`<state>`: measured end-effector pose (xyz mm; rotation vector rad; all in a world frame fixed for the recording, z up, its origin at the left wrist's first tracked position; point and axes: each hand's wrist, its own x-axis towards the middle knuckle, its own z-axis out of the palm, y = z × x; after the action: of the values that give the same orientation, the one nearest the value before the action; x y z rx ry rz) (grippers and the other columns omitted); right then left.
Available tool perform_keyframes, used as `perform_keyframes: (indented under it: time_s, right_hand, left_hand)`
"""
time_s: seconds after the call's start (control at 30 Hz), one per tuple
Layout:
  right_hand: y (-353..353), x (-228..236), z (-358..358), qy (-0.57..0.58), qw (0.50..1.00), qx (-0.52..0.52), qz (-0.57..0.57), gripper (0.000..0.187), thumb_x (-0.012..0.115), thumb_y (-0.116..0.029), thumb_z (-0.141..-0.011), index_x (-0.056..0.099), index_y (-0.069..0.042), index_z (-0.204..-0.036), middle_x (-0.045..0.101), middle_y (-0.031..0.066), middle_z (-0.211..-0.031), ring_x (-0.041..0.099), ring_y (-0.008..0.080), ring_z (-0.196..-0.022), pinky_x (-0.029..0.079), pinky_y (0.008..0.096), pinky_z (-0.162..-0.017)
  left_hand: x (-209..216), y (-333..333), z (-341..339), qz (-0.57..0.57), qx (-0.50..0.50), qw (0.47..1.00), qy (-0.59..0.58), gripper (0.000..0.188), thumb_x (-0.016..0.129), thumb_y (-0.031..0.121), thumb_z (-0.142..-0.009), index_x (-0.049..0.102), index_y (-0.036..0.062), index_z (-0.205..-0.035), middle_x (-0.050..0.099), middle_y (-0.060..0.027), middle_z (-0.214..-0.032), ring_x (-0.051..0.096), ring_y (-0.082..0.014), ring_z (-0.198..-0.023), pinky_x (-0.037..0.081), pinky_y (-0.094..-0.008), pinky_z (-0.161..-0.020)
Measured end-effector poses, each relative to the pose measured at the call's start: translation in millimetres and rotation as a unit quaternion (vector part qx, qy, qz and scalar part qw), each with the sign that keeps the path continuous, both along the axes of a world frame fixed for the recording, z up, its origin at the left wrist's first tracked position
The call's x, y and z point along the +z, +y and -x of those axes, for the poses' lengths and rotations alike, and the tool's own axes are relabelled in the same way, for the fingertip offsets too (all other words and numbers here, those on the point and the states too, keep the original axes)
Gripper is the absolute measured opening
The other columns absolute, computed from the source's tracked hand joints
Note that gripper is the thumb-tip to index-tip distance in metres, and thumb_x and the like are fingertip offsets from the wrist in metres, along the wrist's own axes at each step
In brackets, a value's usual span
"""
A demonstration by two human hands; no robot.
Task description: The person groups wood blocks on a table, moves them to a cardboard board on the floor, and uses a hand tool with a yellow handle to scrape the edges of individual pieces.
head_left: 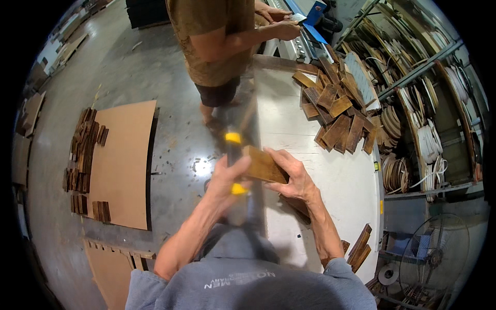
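Observation:
Over the left edge of a white-topped table (pixel 284 119), my right hand (pixel 294 173) grips a brown wooden block (pixel 266 166) by its right end, thumb along the top edge. My left hand (pixel 225 181) is closed around a dark tool with yellow ends (pixel 233 138), blurred by motion, so its kind is unclear. That tool is close against the left end of the block; whether they touch cannot be made out. Below my right hand, partly hidden by it, another dark wooden piece (pixel 297 209) lies on the table.
A heap of brown wood blocks (pixel 336 106) covers the table's far right; several more (pixel 359 248) lie near right. A co-worker (pixel 212 41) stands ahead at a machine. To the left, stacked wood pieces (pixel 80 150) edge a tan panel (pixel 124 165). Racks (pixel 429 113) and a fan (pixel 436 253) stand right.

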<state>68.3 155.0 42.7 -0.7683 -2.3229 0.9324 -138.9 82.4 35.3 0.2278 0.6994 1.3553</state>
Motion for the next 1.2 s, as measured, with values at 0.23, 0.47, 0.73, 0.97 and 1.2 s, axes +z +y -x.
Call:
perform_keyframes:
  time_s: [0.23, 0.47, 0.73, 0.97, 1.2]
  right_hand:
    - [42.5, -67.0, -18.0, -0.135, 0.986, -0.078, -0.066, 0.072, 0.085, -0.025, -0.070, 0.058, 0.000, -0.132, 0.061, 0.0219, -0.121, 0.058, 0.0363, -0.111, 0.047, 0.0454, -0.099]
    - [54.5, -129.3, -22.3, -0.235, 0.965, -0.099, -0.059, 0.068, 0.082, -0.027, -0.073, 0.058, -0.003, -0.132, 0.055, 0.0186, -0.118, 0.048, 0.0360, -0.114, 0.043, 0.0476, -0.101]
    - [45.9, -139.8, -9.6, -0.209, 0.970, -0.121, -0.039, 0.070, 0.084, -0.024, -0.072, 0.059, -0.007, -0.135, 0.055, 0.0178, -0.118, 0.049, 0.0356, -0.112, 0.043, 0.0462, -0.099]
    - [48.5, -139.4, -6.0, -0.200, 0.971, -0.128, -0.019, 0.067, 0.084, -0.021, -0.073, 0.061, -0.004, -0.133, 0.055, 0.0188, -0.117, 0.048, 0.0352, -0.112, 0.043, 0.0458, -0.098]
    - [53.6, -140.1, -7.7, -0.207, 0.971, -0.122, -0.016, 0.068, 0.085, -0.020, -0.072, 0.061, -0.003, -0.133, 0.055, 0.0183, -0.116, 0.048, 0.0340, -0.109, 0.045, 0.0452, -0.096]
  left_hand:
    - [-44.2, 14.1, -0.1, 0.107, -0.011, 0.993, 0.046, 0.033, 0.052, 0.038, -0.105, 0.049, 0.0051, -0.105, 0.056, -0.0053, -0.079, 0.052, -0.0115, -0.059, 0.045, -0.0267, -0.049]
    - [-92.0, -24.3, 11.1, 0.115, -0.070, 0.984, 0.115, 0.027, 0.053, 0.028, -0.103, 0.057, 0.0015, -0.097, 0.058, -0.0062, -0.071, 0.055, -0.0134, -0.058, 0.046, -0.0266, -0.048]
    - [-107.3, -24.8, -4.2, 0.093, -0.119, 0.974, 0.167, 0.036, 0.053, 0.033, -0.103, 0.065, -0.0004, -0.103, 0.058, -0.0049, -0.074, 0.054, -0.0126, -0.056, 0.041, -0.0241, -0.046]
    - [-113.9, -14.2, -11.6, 0.080, -0.106, 0.967, 0.219, 0.027, 0.054, 0.025, -0.103, 0.063, 0.0002, -0.097, 0.057, -0.0033, -0.074, 0.055, -0.0116, -0.055, 0.040, -0.0247, -0.047]
    - [-109.0, -6.9, -8.5, 0.136, -0.123, 0.968, 0.173, 0.028, 0.059, 0.025, -0.101, 0.064, -0.0019, -0.099, 0.058, -0.0001, -0.073, 0.055, -0.0066, -0.064, 0.044, -0.0261, -0.056]
